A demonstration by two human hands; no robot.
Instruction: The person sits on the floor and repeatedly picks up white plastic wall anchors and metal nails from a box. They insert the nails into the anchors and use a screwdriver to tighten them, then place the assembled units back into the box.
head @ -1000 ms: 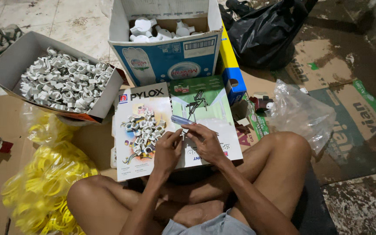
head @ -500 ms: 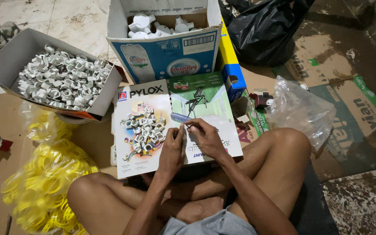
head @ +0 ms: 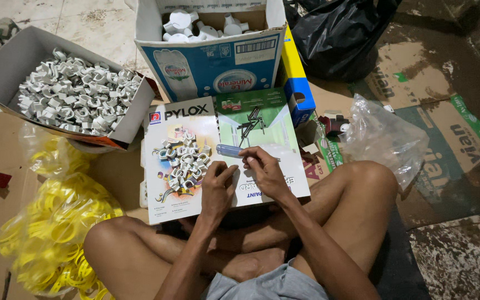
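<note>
While both hands meet over the catalogue (head: 195,205), right hand (head: 265,172) grip seemingly pinching small clip, left hand (head: 216,189) curled beside.

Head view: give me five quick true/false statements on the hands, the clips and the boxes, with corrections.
1. A small pile of white clips lies on the printed board in front of the person. True.
2. The left hand reaches into the cardboard box of clips. False: it rests over the board, beside the right hand.
3. The bag at the person's left holds yellow rings. True.
4. The black bag lies on the person's lap. False: it sits on the floor at the top, behind the blue box.
5. A few dark nails lie on the board's green part. True.
</note>
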